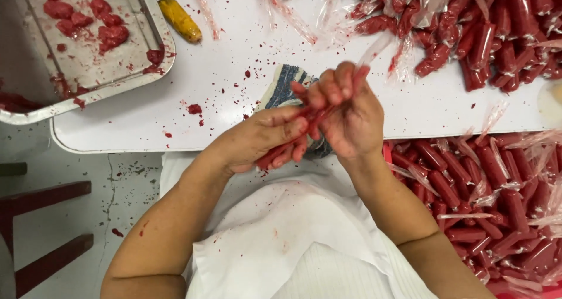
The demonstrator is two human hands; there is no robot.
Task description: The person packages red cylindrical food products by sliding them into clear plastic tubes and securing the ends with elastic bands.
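Note:
My left hand (266, 140) and my right hand (345, 112) meet above the white table's front edge (175, 129). Together they grip one thin red stick in clear plastic wrap (310, 119). The left hand holds its lower end, and the right hand's fingers pinch the upper part. The loose plastic tail (374, 50) sticks up past the right fingers. Under the hands lies a blue-and-white cloth (284, 85). A white apron (281, 234) covers my lap.
A metal tray (88, 82) with red paste lumps sits at the far left. A yellow piece (180, 19) lies beside it. Wrapped red sticks are heaped at the table's back right (486, 35), and several more fill a container at my right (486, 205). A dark red stool (47, 229) stands at lower left.

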